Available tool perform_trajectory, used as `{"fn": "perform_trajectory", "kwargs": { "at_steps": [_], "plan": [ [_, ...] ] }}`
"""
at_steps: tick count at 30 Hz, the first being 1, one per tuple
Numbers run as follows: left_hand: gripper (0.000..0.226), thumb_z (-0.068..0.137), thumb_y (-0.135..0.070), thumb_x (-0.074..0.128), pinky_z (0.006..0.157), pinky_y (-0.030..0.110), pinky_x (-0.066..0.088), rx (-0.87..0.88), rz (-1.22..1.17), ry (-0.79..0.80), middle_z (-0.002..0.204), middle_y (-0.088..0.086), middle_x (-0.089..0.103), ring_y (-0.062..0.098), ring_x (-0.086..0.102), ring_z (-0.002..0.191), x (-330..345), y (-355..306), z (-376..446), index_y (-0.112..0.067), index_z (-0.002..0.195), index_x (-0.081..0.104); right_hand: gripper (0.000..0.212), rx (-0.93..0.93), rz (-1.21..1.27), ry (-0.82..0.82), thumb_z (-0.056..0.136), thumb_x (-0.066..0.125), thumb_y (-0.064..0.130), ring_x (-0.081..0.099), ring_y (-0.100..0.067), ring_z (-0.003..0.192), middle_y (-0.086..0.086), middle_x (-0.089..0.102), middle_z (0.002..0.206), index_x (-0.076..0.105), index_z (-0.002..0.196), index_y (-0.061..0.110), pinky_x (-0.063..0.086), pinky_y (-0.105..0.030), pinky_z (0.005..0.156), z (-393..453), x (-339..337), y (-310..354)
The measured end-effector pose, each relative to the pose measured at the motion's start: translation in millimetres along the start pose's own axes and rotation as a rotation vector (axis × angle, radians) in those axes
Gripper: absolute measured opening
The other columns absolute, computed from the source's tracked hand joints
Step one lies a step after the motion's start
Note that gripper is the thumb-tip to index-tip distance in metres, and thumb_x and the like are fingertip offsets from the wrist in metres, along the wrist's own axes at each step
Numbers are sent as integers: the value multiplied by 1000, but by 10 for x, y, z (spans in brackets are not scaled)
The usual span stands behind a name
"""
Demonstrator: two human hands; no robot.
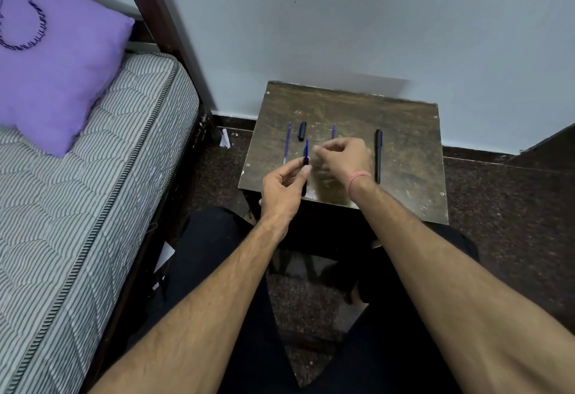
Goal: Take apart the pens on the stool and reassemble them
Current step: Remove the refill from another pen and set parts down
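Note:
On the worn wooden stool [404, 132] lie a thin blue refill [287, 141], a dark pen cap [302, 131] and a whole dark pen [378, 154] at the right. My left hand [281, 190] pinches a dark pen barrel [306, 162] with a blue refill sticking up out of it. My right hand [342, 155] hovers just right of that barrel, fingers curled together, and I cannot tell whether they hold a small part. A second blue tip [333, 132] pokes out behind my right hand.
A bed with a striped mattress [93, 191] and a purple pillow [59, 60] stands close on the left. The wall [342, 20] rises right behind the stool. My dark-trousered knees [205, 247] sit below the stool's front edge.

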State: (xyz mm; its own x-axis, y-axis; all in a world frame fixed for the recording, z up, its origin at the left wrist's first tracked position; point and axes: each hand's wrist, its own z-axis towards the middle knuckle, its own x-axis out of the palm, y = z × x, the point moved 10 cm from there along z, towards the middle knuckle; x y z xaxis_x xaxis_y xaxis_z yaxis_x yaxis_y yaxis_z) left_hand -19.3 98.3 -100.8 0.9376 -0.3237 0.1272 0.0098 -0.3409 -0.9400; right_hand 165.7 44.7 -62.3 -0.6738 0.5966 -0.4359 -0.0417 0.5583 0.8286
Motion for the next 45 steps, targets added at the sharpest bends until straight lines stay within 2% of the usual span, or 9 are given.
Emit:
{"fn": "perform_trajectory", "kwargs": {
  "at_steps": [2,7,16,19,24,28,33,39,45],
  "plan": [
    [21,99,-19,85,108,28,55,11,12,-20,110,-4,87,9,81,110,-32,-22,26,-21,120,85,17,-46,-220,-88,79,90,44,79,-14,82,8,82,78,81,72,32,61,-29,78,-4,-13,62],
    [28,100,-17,84,85,13,59,4,6,-36,115,-1,87,7,81,111,-61,-47,30,-15,128,83,34,-145,-475,-117,76,88,58,78,-28,95,-3,84,93,88,92,29,53,-29,76,-5,122,230],
    [26,100,-17,83,92,16,60,25,64,-31,114,-4,87,4,81,110,-65,-93,24,-16,126,84,33,-217,-707,-88,82,88,49,76,-38,103,-11,81,106,86,101,22,57,-36,80,8,205,390],
    [26,100,-10,82,88,10,58,31,86,1,103,-7,86,-5,80,97,33,-116,38,-9,126,82,19,-127,-465,-74,86,83,42,77,-28,92,-6,83,96,85,88,23,60,-33,83,31,65,286],
    [30,102,-7,78,93,13,57,-42,153,175,113,14,85,5,78,96,354,-13,-22,-5,132,78,23,39,408,75,105,72,24,60,-10,55,0,74,79,74,82,18,51,-24,48,76,-104,114],
    [31,103,-5,76,92,9,57,-61,136,219,118,17,84,-4,79,89,414,-7,-15,-4,134,76,18,18,489,174,109,68,22,74,-11,78,0,82,92,77,96,12,64,-27,73,70,-172,138],
    [35,104,-4,75,94,9,56,-87,141,264,122,21,82,-2,77,93,467,-46,-5,-1,138,74,21,21,534,224,110,66,21,83,-24,103,-7,85,104,76,116,4,67,-31,82,38,-108,101],
    [34,105,-5,73,100,14,56,-65,158,271,122,21,82,7,78,101,468,-63,-38,0,139,74,18,26,613,166,110,65,21,82,-21,91,-9,83,103,75,108,7,67,-31,77,20,-145,104],
    [33,105,-6,75,106,19,56,-58,151,247,116,16,84,11,77,106,432,-37,-12,-3,137,75,26,12,584,202,108,69,21,83,-20,96,-12,84,109,75,121,-1,66,-30,77,-4,-154,104]
  ]
}}
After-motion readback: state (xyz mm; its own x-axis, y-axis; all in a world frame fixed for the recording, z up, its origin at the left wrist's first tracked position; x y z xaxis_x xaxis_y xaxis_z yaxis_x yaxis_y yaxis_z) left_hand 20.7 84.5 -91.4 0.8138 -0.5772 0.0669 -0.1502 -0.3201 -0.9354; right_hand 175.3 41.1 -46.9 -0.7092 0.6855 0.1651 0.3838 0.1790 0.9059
